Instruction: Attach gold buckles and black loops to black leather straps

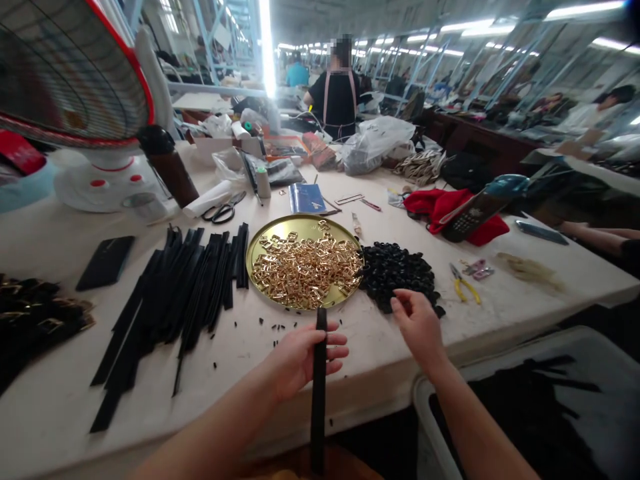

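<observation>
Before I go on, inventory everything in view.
table: one, pale, centre
tray: one, gold, centre
buckles: many, gold, on tray
small pieces: many, black, right of tray
strips: many, black, left of tray
buckled straps: many, black, far left
fan: one, red rim, back left
bottle: one, brown, by fan
scissors: one, black, behind strips
booklet: one, blue, behind tray
plastic bags: several, whitish, at back
cloth: one, red, right
flask: one, dark, by cloth
pliers: one, yellow handles, right of pieces
phones, likely: two, dark, left and right
bin: one, pale, lower right, strips inside
people: several, mixed clothing, background
clutter: uncounted, mixed, behind tray
left hand: one, bare, holding one strip
right hand: one, bare, by small pieces
</observation>
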Available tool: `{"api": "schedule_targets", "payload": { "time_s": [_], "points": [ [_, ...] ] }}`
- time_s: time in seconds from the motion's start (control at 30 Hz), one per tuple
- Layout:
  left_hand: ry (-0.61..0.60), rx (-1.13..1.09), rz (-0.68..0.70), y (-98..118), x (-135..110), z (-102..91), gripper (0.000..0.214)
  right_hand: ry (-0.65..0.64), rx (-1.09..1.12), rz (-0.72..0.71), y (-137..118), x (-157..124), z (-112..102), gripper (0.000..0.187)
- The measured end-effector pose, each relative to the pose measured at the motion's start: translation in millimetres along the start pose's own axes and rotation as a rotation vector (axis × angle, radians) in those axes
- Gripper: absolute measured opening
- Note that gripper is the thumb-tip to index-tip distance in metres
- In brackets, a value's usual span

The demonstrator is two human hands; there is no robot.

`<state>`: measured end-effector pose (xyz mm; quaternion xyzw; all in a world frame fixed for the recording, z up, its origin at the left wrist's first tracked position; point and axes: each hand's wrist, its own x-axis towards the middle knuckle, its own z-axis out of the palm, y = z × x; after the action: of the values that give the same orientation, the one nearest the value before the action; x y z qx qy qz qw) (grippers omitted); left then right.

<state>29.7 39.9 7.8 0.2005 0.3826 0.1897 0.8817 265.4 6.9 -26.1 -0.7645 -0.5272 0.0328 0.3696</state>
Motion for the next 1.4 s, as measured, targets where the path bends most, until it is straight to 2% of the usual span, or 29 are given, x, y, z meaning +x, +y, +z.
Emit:
{"api": "schedule_targets", "payload": {
  "time_s": [0.03,0.1,0.2,0.33,0.47,0.57,0.7,0.77,0.93,1.07,1.27,1.4],
  "points": [
    [-0.037,-0.057,-0.032,3,1,0.9,0.032,0.012,-0.101,-0.028,10,13,-1,0.031],
    [-0.115,-0.157,-0.074,7,3,0.8,0.038,-0.047,-0.279,-0.104,23,32,1,0.033],
    [-0.196,-0.262,-0.109,10,8,-4.3,0.04,-0.159,-0.444,-0.188,31,44,10,0.029],
    [-0.245,-0.369,-0.142,15,14,-16.0,0.04,-0.19,-0.511,-0.213,34,45,17,0.022],
    [-0.3,-0.449,-0.151,21,17,-28.4,0.038,-0.119,-0.443,-0.176,21,42,11,0.026],
    [-0.35,-0.498,-0.155,25,18,-36.9,0.036,-0.067,-0.209,0.044,-4,35,7,0.031],
    [-0.387,-0.537,-0.166,28,17,-44.3,0.032,-0.244,0.42,0.51,-47,15,22,0.035],
    [-0.392,-0.519,-0.159,29,17,-46.1,0.03,-0.319,0.637,0.647,-66,5,34,0.032],
    [-0.265,-0.306,-0.045,29,17,-48.5,0.024,-0.366,0.937,0.8,-99,-10,58,0.025],
    [-0.267,-0.079,0.058,24,15,-45.8,0.025,-0.358,1.122,0.869,-113,-18,56,0.023],
    [-0.268,0.359,0.217,28,-6,-27.1,0.027,-0.323,1.195,0.768,-123,-35,35,0.016],
    [-0.226,0.683,0.305,25,-25,-18.0,0.028,-0.306,1.139,0.645,-125,-45,20,0.025]
  ]
}}
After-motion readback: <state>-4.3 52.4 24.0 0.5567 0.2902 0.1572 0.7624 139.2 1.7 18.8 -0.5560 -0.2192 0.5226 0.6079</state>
